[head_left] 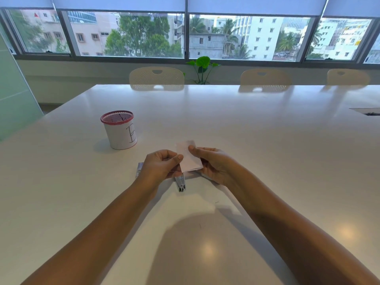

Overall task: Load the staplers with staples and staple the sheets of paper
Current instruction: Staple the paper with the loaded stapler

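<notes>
A small folded white sheet of paper (188, 158) is held above the white table (267, 140) between both hands. My right hand (211, 163) pinches its right side with the thumb on top. My left hand (160, 164) pinches its left edge with curled fingers. Below the hands a small metal stapler (181, 183) lies on the table, partly hidden by them. A small staple box (140, 168) peeks out from behind my left hand.
A red mesh cup (119, 131) wrapped in white paper marked "B" stands to the left beyond the hands. Chairs (156, 78) line the table's far edge, with a plant (202, 66) at the window. A cable cutout (368, 112) sits at the right.
</notes>
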Motion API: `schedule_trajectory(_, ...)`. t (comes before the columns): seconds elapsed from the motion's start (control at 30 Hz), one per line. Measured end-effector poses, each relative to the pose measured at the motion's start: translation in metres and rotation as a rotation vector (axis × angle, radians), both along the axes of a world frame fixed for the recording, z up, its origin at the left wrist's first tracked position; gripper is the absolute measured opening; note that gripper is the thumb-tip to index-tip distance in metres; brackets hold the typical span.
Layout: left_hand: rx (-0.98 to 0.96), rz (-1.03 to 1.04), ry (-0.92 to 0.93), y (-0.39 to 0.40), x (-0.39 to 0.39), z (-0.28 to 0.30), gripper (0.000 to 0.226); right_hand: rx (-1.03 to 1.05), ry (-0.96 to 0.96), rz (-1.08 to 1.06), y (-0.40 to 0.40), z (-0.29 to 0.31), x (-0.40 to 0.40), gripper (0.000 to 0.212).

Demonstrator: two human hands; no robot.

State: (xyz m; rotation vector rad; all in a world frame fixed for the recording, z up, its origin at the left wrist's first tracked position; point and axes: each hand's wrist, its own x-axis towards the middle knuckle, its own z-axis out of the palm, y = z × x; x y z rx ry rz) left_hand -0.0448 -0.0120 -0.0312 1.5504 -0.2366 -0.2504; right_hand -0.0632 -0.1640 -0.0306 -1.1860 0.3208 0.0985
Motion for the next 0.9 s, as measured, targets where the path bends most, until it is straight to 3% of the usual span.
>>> schedule_trajectory(0.5, 0.044, -0.026, -0.016, -0.0033, -0.0015, -0.0024, 0.007, 0.134, 0.064, -0.032, -0.0021, 0.0043, -0.0007, 0.021)
schedule_trajectory(0.9, 0.017, -0.031, -0.023, -0.0037, -0.0041, -0.0007, 0.008, 0.083, -0.004, -0.034, -0.0024, 0.0032, 0.0034, 0.026)
